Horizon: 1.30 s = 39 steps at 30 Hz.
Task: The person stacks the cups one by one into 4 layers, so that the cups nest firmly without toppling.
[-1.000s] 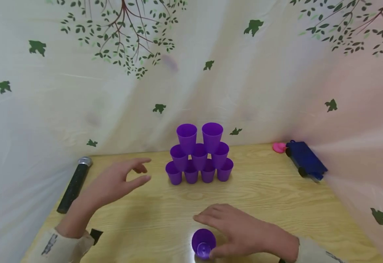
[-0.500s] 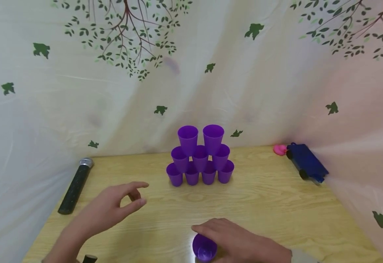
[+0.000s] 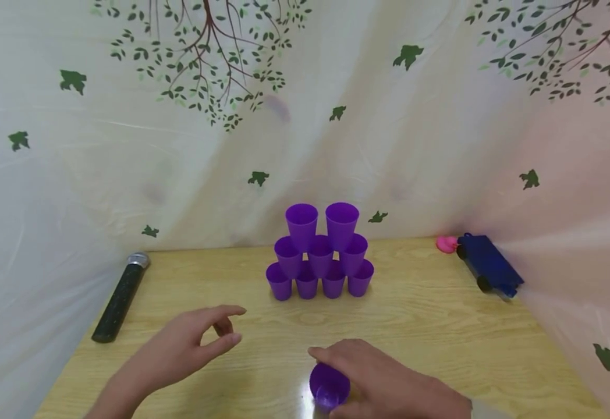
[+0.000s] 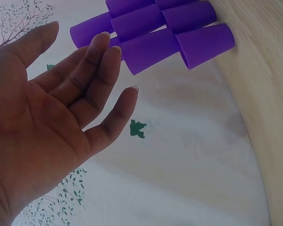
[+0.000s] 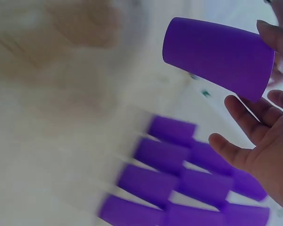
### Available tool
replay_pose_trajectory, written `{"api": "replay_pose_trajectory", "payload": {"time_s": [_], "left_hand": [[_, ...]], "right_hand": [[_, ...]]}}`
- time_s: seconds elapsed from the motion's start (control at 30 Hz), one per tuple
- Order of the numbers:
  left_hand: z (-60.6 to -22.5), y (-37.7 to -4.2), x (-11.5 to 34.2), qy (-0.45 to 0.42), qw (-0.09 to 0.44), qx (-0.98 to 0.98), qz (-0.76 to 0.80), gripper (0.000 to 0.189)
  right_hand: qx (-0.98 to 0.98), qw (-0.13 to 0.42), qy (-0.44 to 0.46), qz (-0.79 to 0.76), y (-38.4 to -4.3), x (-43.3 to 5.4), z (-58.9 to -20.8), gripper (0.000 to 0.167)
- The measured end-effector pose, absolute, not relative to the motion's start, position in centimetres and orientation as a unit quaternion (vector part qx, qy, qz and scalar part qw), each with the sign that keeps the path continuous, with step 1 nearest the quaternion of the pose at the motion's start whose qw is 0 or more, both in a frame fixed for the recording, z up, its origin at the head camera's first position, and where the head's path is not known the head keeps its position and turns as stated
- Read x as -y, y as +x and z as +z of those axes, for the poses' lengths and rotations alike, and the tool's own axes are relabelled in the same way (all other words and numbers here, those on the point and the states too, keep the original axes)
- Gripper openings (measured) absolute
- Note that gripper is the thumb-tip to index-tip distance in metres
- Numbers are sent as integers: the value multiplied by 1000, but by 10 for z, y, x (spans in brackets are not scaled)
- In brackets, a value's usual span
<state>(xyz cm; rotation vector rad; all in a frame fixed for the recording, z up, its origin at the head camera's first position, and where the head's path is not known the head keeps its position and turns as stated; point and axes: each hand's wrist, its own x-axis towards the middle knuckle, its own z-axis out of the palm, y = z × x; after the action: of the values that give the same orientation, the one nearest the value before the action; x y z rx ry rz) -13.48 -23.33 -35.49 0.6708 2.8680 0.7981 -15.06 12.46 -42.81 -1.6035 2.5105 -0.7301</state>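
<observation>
A purple plastic cup stands upright near the front of the table. My right hand pinches it by the rim from the right, thumb on one side and fingertips on the other, as the right wrist view shows around the same cup. Farther back, a stack of purple cups rises in three tiers, with two cups on top, three in the middle and a wider row below, all rim up. My left hand hovers left of the single cup, fingers loosely bent and holding nothing.
A black microphone with a silver head lies at the table's left edge. A blue toy vehicle and a small pink toy are at the back right. A leaf-patterned cloth hangs behind the wooden table.
My right fingers have closed in from around the cup onto its rim. My left hand has drawn down and back from beside the stack. The stack has not changed.
</observation>
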Motion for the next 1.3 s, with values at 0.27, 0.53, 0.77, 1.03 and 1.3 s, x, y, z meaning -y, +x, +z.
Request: {"api": "replay_pose_trajectory", "payload": {"time_s": [0.27, 0.53, 0.77, 1.03, 1.3], "left_hand": [[-370, -135, 228, 246, 61, -925, 283, 44], [-379, -135, 221, 245, 99, -919, 291, 45], [-383, -136, 218, 240, 123, -916, 297, 46], [-389, -136, 218, 230, 137, -915, 301, 49], [-392, -134, 215, 232, 145, -912, 305, 48]], "right_hand": [[-821, -105, -512, -230, -164, -136, -382, 82], [-820, -116, -505, -244, -175, -144, -351, 83], [-834, -79, -482, -256, -187, -146, -322, 89], [-833, -50, -452, -315, -211, -134, -279, 92], [-848, -70, -415, -322, -239, -121, -252, 91]]}}
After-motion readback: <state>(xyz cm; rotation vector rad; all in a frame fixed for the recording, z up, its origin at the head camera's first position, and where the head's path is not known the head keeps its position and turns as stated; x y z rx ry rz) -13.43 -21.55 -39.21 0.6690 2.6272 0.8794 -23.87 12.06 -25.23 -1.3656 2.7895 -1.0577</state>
